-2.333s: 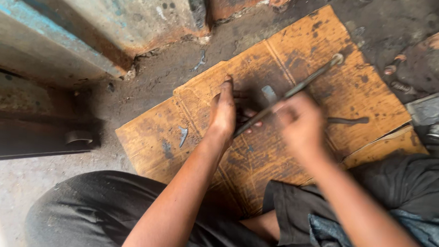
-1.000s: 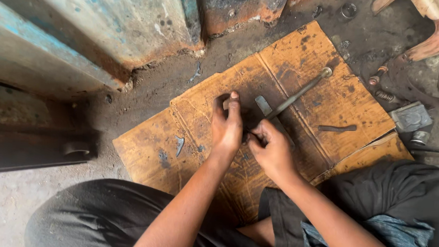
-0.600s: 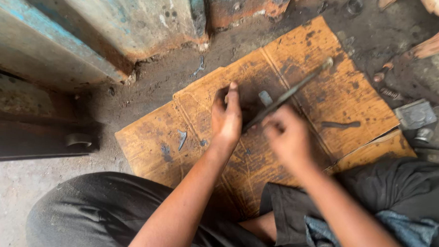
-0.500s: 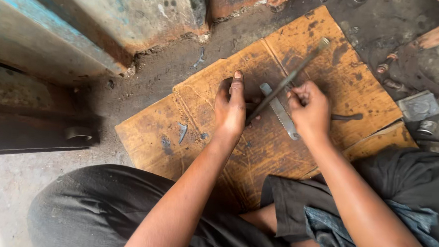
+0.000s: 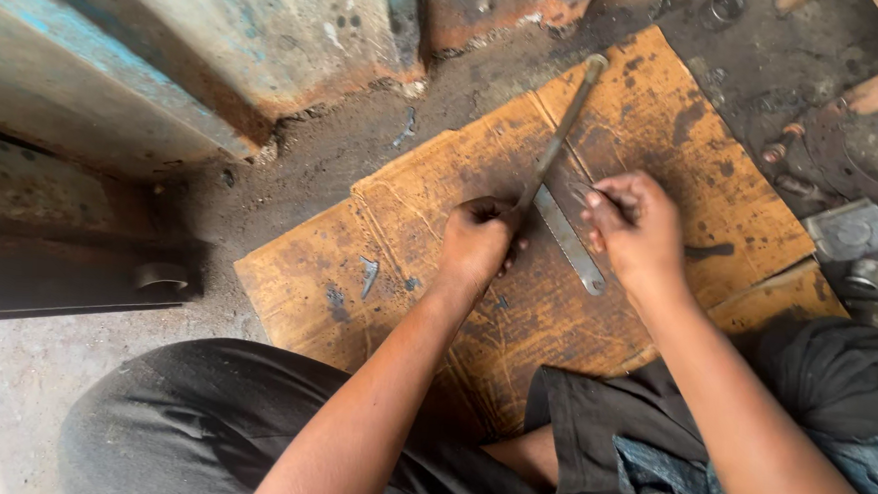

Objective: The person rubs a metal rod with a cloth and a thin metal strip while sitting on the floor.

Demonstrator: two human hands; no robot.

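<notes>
Head view: left hand fingers clamped on rod; right hand fingers curled together mid-cardboard.

My left hand is now closing its grip on the near end of the long metal rod, where half a second ago it was lying flat on the cardboard sheet. The rod is now pointing more steeply away from me. My right hand is letting go of it, pinching something small just beside the flat metal bar.
</notes>
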